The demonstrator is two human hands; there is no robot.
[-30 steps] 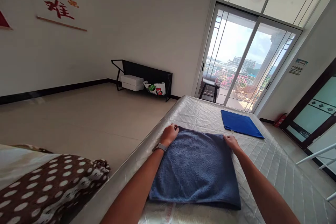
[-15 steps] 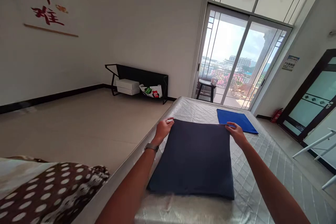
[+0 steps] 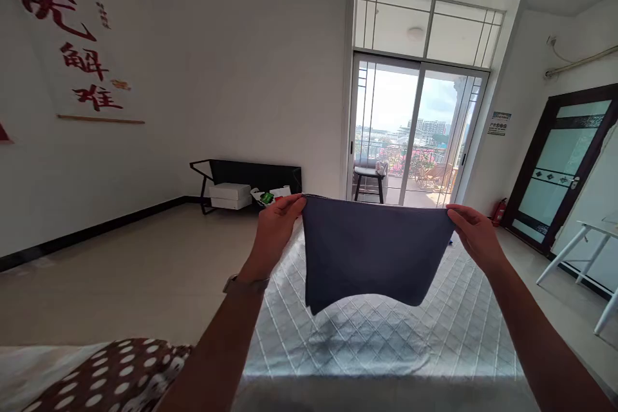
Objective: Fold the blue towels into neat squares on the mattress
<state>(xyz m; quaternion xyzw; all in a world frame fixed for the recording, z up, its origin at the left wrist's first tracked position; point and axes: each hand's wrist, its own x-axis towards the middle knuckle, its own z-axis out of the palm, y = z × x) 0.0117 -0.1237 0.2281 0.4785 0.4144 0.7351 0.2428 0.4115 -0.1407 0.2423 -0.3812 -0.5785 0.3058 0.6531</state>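
Note:
A dark navy cloth (image 3: 374,254) hangs stretched between my two hands, raised above the bed-like surface. My left hand (image 3: 277,225) pinches its upper left corner, with a band on the wrist. At the upper right corner, my right hand (image 3: 476,235) grips the cloth between thumb and fingers. The lower edge hangs free and curves upward in the middle. Beneath it lies a silvery quilted cover (image 3: 371,347) with a diamond pattern. The blue folded cloth farther back is almost wholly hidden behind the navy one.
A brown polka-dot fabric (image 3: 109,373) lies at the lower left. By the far wall, a black rack (image 3: 255,174) holds white boxes (image 3: 229,195). A sliding glass door (image 3: 386,135) stands ahead. On the right are a white-legged table (image 3: 599,228) and a fire extinguisher (image 3: 499,211).
Both hands have lifted the navy cloth off the cover and spread farther apart. It now hangs toward the camera, covering the blue cloth. The view has tilted up and levelled.

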